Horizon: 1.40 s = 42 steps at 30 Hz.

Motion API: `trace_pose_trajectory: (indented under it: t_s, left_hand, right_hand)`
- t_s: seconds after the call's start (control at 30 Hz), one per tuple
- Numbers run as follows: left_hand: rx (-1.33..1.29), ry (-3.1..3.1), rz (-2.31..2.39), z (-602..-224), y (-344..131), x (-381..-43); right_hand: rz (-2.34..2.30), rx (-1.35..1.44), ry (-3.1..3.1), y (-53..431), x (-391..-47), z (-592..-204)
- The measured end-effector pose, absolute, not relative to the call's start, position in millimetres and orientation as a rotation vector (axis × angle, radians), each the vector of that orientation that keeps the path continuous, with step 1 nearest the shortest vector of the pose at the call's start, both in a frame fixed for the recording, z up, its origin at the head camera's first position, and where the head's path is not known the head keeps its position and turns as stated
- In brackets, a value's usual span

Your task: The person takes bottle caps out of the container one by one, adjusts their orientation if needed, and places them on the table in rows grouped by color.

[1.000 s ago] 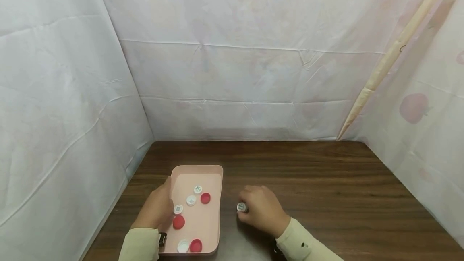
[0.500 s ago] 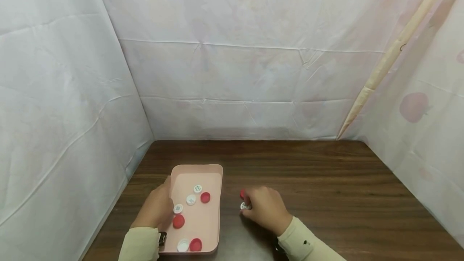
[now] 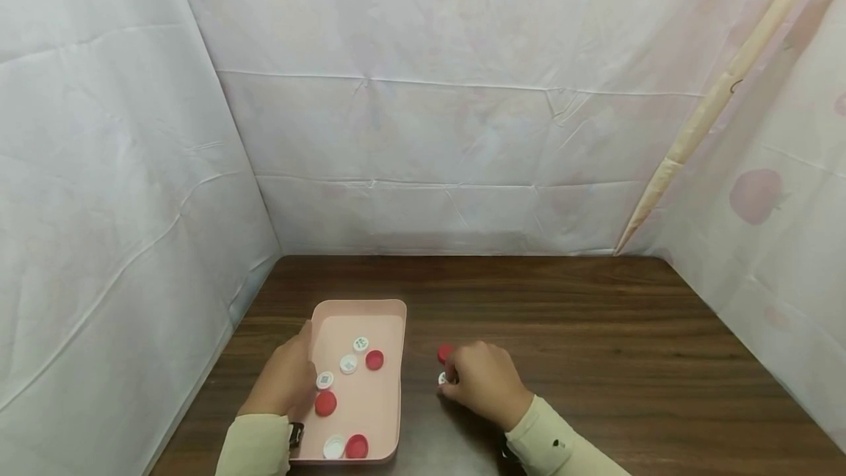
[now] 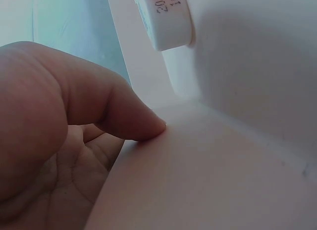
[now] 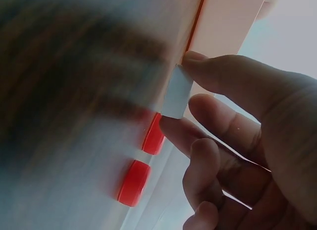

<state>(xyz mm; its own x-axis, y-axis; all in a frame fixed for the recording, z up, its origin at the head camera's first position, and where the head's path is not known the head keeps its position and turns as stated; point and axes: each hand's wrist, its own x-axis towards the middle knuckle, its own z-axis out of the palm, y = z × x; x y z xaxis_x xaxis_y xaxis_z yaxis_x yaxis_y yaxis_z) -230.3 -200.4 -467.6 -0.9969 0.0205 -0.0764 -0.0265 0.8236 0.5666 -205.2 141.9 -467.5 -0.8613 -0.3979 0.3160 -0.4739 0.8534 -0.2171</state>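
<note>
My left hand (image 3: 280, 380) holds the left side of a pink tray (image 3: 386, 402); in the left wrist view its thumb (image 4: 143, 123) presses on the tray wall, with the other fingers behind it. Right of the tray, my right hand (image 3: 485, 382) pinches a white bottle cap (image 5: 177, 93) between thumb and fingertip, at the table surface. Printed marks show on this white cap (image 3: 442, 379) in the head view, mostly covered by fingers. Just beyond it lies a red bottle cap (image 3: 444, 352). The right wrist view shows two red caps (image 5: 133, 183) beside the fingers.
Inside the tray lie several caps, among them a white cap (image 3: 360, 344), a red cap (image 3: 325, 403) and an upturned white cap (image 3: 334, 447). The dark wooden table (image 3: 562, 314) is bounded by hanging cloth (image 3: 423, 131) at the back and sides.
My right hand has shifted slightly right, and the red cap beyond it has come into view. The fingers now cover more of the white cap. My left hand and the tray have stayed put.
</note>
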Motion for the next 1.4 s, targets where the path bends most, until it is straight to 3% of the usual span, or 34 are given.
trace_pose_trajectory:
  t_s: [1.4]
  left_hand:
    - [0.003, 2.915, 0.921, -467.8, -200.9, -231.8]
  right_hand:
    - [0.377, 0.687, -2.774, 139.5, -203.9, -471.4]
